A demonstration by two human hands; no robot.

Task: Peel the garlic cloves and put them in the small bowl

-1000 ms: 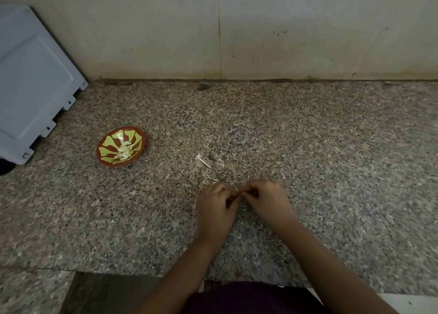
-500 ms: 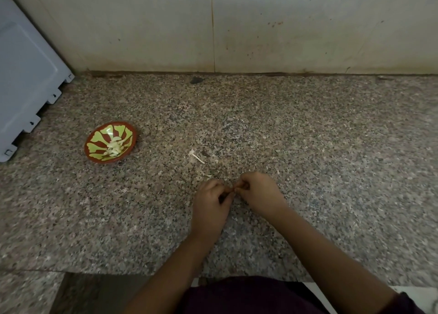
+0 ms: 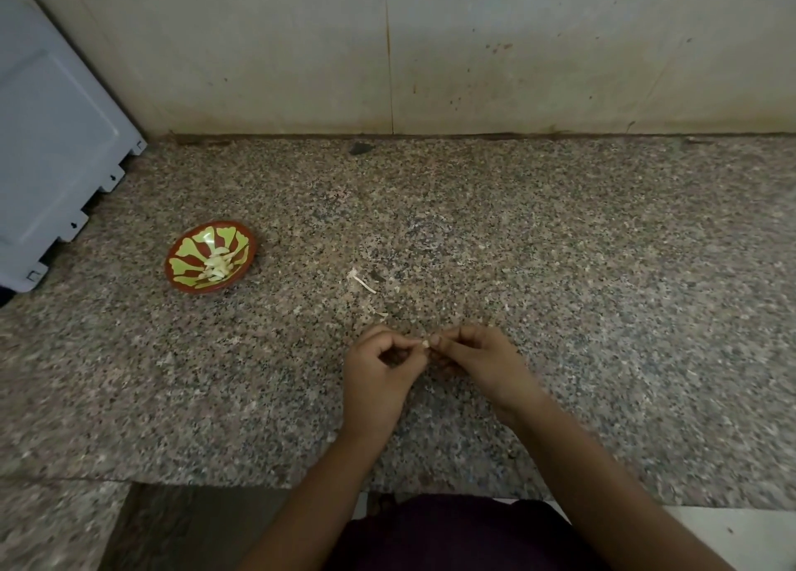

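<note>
Two hands, left hand [image 3: 379,368] and right hand [image 3: 478,359], pinch one tiny garlic clove [image 3: 425,344] at its ends; likely light, slippery, papery-skinned

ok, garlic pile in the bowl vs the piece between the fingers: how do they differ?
Place: the garlic pile lies in the small bowl, off to the left; the garlic piece is held over the counter.
Count: the pile is several pieces, the garlic piece one small bit.
Contact: nothing touches the pile; left hand and right hand both pinch the piece.
Both look pale.
</note>
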